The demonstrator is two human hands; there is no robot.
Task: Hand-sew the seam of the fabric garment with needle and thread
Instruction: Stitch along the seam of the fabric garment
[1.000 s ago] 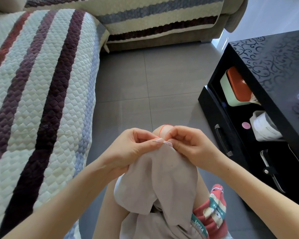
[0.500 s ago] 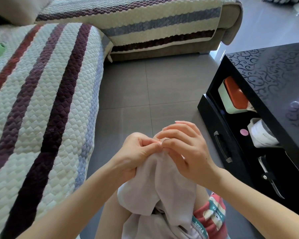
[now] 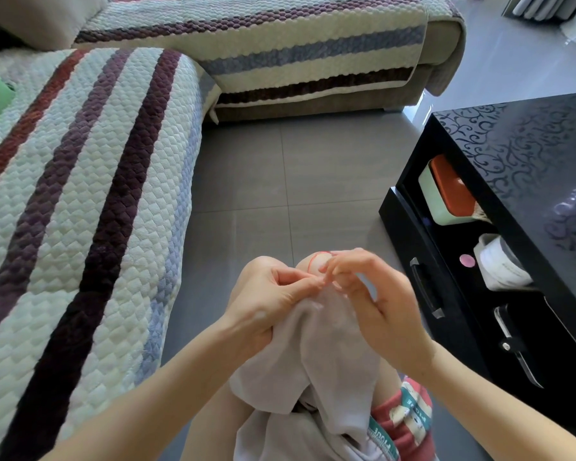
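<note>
Head view, garment: the grey fabric garment is draped over the person's lap in the lower centre of the frame, with its top fold raised to the hands.
Left hand: the left hand has its grip closed on that top fold, thumb and forefinger pinching the edge from the left.
Right hand: the right hand has its fingertips drawn together, touching the same edge from the right. I judge that they pinch the needle, which is too small to make out.
Thread: the red thread arcs up from the fold to the right fingertips, just above both hands.
Key relation: the seam edge lies between the two grips, and the right one is nearer the thread's free run.
Seam axis: it seems to run left to right.
Next pull: probably up and to the right, away from the left hand's hold.
</note>
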